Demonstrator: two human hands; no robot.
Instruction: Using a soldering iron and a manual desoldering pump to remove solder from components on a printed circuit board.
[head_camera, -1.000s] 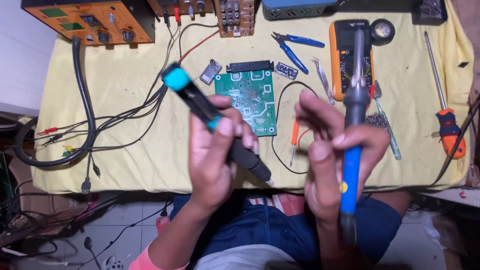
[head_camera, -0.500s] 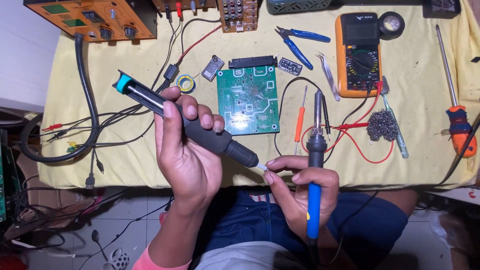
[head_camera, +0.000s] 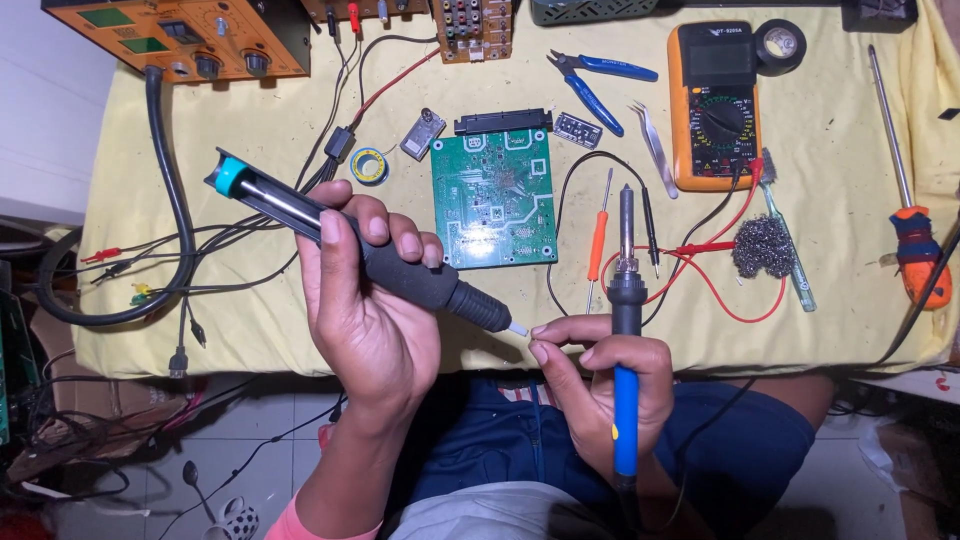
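My left hand (head_camera: 370, 300) grips a desoldering pump (head_camera: 400, 270), black with a blue cap at its upper left end and a white tip pointing lower right. My right hand (head_camera: 600, 385) holds a soldering iron (head_camera: 625, 330) with a blue and black handle, its metal tip pointing up. The right thumb and forefinger touch the pump's white tip. Both hands hover at the near edge of the yellow-covered table (head_camera: 280, 330). A green circuit board (head_camera: 495, 200) lies flat beyond the hands, in the middle of the table.
An orange multimeter (head_camera: 715, 105) with red and black leads, steel wool (head_camera: 762, 246), tweezers (head_camera: 655, 150), blue pliers (head_camera: 595, 85), a small orange screwdriver (head_camera: 597, 245), a large screwdriver (head_camera: 905, 200), a solder roll (head_camera: 369, 166), tape (head_camera: 780, 45), an orange power supply (head_camera: 180, 35) and tangled cables (head_camera: 150, 270).
The pump has tilted flatter, and its tip now meets the right fingers. The soldering iron has dropped lower and stands upright below the board's right side.
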